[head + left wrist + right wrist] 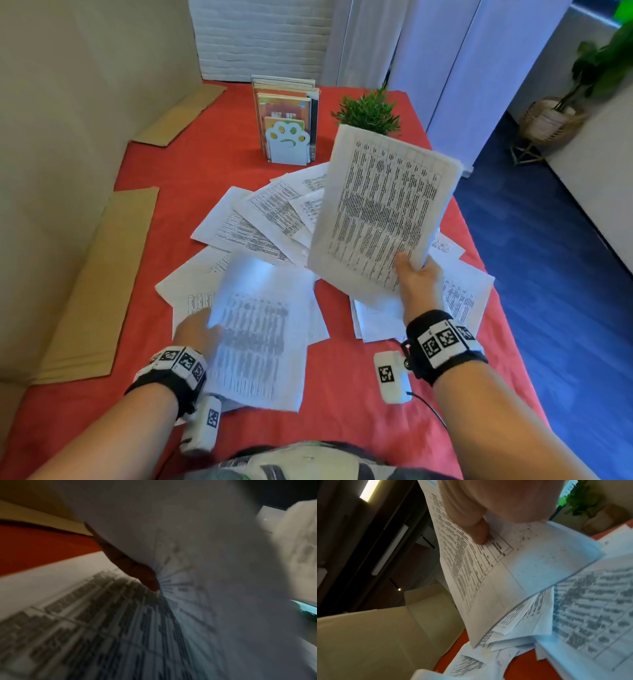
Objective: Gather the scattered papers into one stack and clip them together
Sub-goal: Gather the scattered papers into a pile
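Right hand: the right hand point(416, 277) is lifted above the table, and a held stack of printed sheets point(383, 212) is gripped at its near corner, thumb on top. In the right wrist view the thumb point(479, 534) is seen pressed on the printed table of the top sheet.
Left hand: the left hand point(197, 330) is low over the table, and a blurred printed sheet point(257, 329) is held at its left edge. In the left wrist view one finger point(135, 568) is seen against the paper; the other fingers are hidden by it.
Scattered papers: loose printed sheets point(260, 212) are spread over the middle of the red tablecloth point(191, 164), one over another. Some are covered by the two held papers.
Book holder: a white paw-shaped book holder point(287, 144) full of books is stood at the far side, just behind the papers.
Small plant: a small green plant point(370, 113) is stood right of the books, partly hidden by the held stack.
Cardboard: flat cardboard pieces point(99, 281) are laid along the left edge of the table.
Big plant: a potted plant in a basket point(555, 120) is seen on the blue floor, well apart from the table.
Clip: none can be made out.
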`<action>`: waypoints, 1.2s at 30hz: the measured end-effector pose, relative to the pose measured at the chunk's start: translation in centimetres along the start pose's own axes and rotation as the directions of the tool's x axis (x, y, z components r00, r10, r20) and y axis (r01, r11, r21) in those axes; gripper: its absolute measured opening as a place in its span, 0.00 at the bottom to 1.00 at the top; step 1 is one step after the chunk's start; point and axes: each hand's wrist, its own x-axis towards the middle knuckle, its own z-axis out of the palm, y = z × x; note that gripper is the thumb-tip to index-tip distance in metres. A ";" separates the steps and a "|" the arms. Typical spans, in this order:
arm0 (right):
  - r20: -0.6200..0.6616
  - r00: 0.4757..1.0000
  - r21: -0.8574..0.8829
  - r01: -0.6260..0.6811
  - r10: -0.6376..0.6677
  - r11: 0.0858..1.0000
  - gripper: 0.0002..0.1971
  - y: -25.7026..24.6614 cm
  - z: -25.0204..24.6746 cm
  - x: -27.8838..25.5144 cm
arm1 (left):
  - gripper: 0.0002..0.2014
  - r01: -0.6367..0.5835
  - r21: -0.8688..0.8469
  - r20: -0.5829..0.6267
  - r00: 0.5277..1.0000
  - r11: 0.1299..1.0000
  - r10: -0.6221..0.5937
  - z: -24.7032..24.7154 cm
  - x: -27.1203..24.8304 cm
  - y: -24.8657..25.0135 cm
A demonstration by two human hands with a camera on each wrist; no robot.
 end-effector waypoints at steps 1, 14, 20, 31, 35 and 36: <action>-0.005 1.000 -0.023 0.005 -0.005 1.000 0.09 0.1 -0.3 0.3 | 0.04 0.030 -0.004 -0.043 0.999 1.000 -0.030 -0.5 0.4 -0.4; 0.348 0.848 -0.126 -0.381 0.401 0.916 0.15 5.0 1.9 -1.9 | 0.37 0.094 -0.672 0.145 0.989 0.734 0.006 -0.6 -1.6 4.8; 0.402 0.867 -0.097 -0.279 0.294 0.955 0.17 4.6 1.8 -2.0 | 0.39 -0.016 -0.667 0.133 0.981 0.745 0.140 -1.0 -2.5 6.4; 0.342 0.938 0.070 -0.093 0.064 0.993 0.13 3.9 2.8 -3.2 | 0.13 -0.122 -0.686 0.021 0.982 0.717 0.188 -0.3 -3.3 8.5; 0.335 0.940 0.081 -0.096 0.063 0.992 0.17 4.1 2.6 -3.6 | 0.07 -0.123 -0.699 0.008 0.984 0.705 0.180 0.3 -3.1 8.2; 0.331 0.941 0.054 -0.100 0.076 0.994 0.17 4.4 2.5 -3.5 | 0.07 -0.124 -0.690 0.021 0.981 0.713 0.191 0.4 -3.1 8.0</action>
